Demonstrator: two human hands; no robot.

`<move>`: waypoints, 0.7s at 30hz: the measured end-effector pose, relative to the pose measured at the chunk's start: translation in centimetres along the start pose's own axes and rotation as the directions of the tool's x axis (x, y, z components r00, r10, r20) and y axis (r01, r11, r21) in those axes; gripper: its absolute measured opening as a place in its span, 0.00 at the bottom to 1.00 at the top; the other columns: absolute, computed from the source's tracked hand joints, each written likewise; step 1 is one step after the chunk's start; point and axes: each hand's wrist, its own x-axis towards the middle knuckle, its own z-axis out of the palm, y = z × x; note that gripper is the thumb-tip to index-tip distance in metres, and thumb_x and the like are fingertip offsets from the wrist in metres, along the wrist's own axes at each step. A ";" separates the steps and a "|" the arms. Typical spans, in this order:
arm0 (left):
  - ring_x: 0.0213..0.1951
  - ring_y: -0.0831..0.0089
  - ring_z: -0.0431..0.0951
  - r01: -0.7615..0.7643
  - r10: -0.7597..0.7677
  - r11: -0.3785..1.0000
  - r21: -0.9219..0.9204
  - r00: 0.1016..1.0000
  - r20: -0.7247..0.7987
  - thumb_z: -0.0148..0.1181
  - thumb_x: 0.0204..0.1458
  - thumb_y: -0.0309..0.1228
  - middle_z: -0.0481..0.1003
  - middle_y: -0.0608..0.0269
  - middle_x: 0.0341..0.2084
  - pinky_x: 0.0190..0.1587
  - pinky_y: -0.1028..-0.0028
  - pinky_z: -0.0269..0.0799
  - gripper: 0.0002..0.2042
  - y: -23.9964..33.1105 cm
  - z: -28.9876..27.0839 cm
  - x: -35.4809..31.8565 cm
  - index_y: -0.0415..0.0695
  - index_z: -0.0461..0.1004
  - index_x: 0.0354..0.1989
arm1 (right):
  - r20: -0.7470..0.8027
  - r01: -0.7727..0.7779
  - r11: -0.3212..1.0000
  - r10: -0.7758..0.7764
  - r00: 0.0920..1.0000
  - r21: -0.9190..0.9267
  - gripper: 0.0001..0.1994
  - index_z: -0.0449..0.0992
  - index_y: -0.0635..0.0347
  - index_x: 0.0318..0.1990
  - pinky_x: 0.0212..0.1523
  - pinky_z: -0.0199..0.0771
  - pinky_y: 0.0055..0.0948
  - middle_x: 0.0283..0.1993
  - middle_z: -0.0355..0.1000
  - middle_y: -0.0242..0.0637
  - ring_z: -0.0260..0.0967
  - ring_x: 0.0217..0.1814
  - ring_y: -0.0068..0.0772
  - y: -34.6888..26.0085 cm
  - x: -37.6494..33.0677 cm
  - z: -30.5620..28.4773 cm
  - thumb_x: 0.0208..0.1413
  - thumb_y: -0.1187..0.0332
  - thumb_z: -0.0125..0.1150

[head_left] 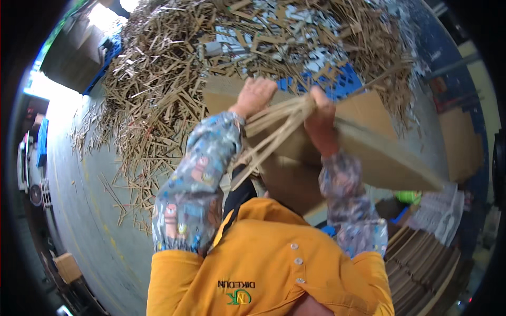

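The right grip (pixel 321 122) clasps cardboard strips (pixel 279 125), apparently the waste-stripping step; I cannot tell the left grip's (pixel 256 96) hold. Next likely needs clean release.

Right hand (pixel 320 125) blurred near centre, left hand (pixel 256 96) above centre with palm hidden, cardboard sheet (pixel 387 158) smeared right of centre; blue plastic lattice (pixel 347 83) partly buried at upper centre; strip pile (pixel 158 79) cut by top edge, orange shirt (pixel 258 253) by bottom edge
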 end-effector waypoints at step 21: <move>0.49 0.61 0.70 0.029 -0.041 0.993 0.114 0.993 0.111 0.73 0.30 0.46 0.71 0.63 0.41 0.50 0.61 0.61 0.32 0.2 -1.0 -1.8 0.49 0.67 0.45 | 0.191 0.379 0.803 -0.327 0.926 -0.461 0.10 0.73 0.53 0.38 0.40 0.63 0.42 0.39 0.65 0.39 0.62 0.45 0.45 2.4 -3.5 3.1 0.46 0.74 0.57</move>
